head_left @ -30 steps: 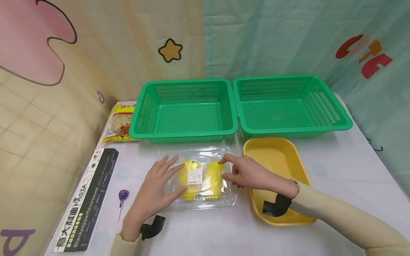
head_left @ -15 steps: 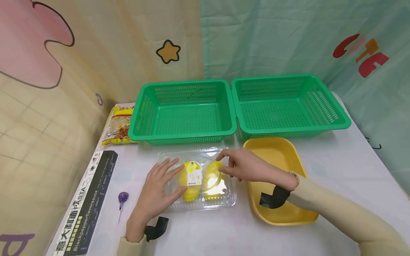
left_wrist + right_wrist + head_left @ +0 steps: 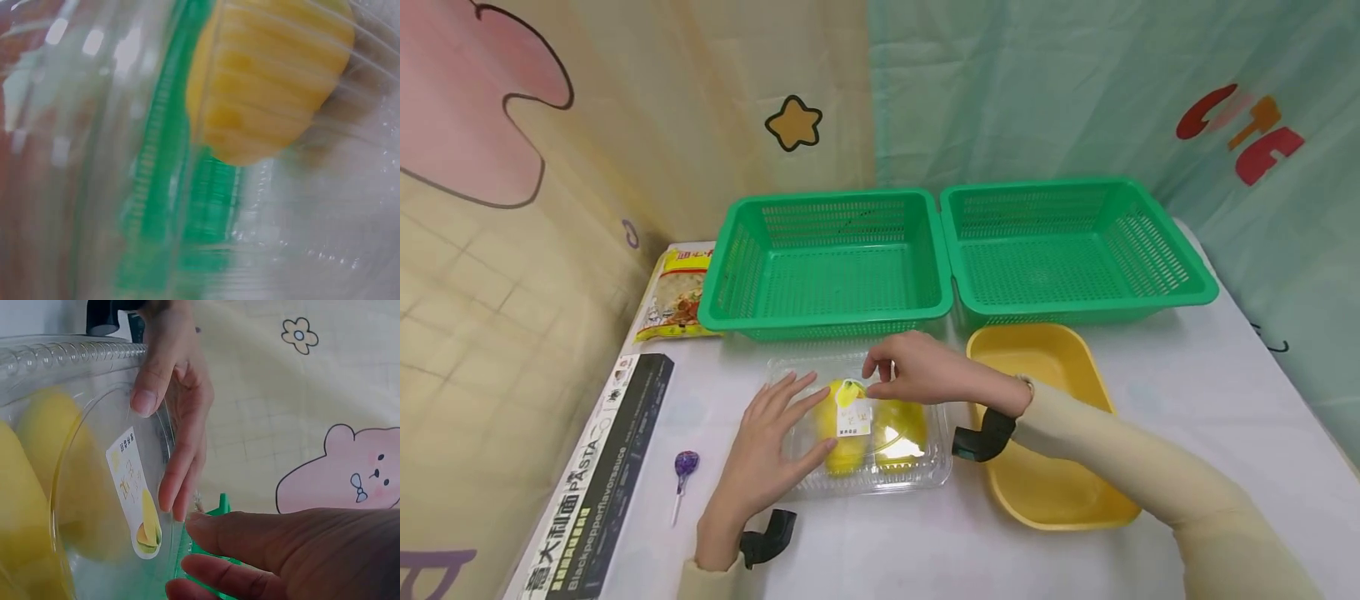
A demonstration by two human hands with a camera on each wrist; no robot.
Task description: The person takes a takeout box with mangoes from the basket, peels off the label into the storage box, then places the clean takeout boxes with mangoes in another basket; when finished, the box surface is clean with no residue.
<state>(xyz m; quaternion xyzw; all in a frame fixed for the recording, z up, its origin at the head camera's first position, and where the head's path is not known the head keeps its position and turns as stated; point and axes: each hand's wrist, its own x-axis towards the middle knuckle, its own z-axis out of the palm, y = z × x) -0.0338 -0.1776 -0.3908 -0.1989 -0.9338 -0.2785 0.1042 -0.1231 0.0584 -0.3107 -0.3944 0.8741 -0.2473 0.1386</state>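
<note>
A clear plastic clamshell box lies on the table with yellow mangoes inside. On its lid is a white sticker with a mango picture. My left hand rests at the box's left side, fingers spread and nearly straight. Over the lid, my right hand hovers by the sticker's upper end, thumb and fingers bent with a gap between them. In the right wrist view, the right fingertips appear apart from the sticker. The left wrist view looks through blurred plastic at a mango.
Two green baskets stand side by side behind the box. A yellow tub sits right of it, under the right forearm. To the left are a pasta box, a lollipop and a yellow food packet.
My right hand has moved left from the box's right side to above the lid near the sticker. The left hand stays at the left side. The box has hardly moved.
</note>
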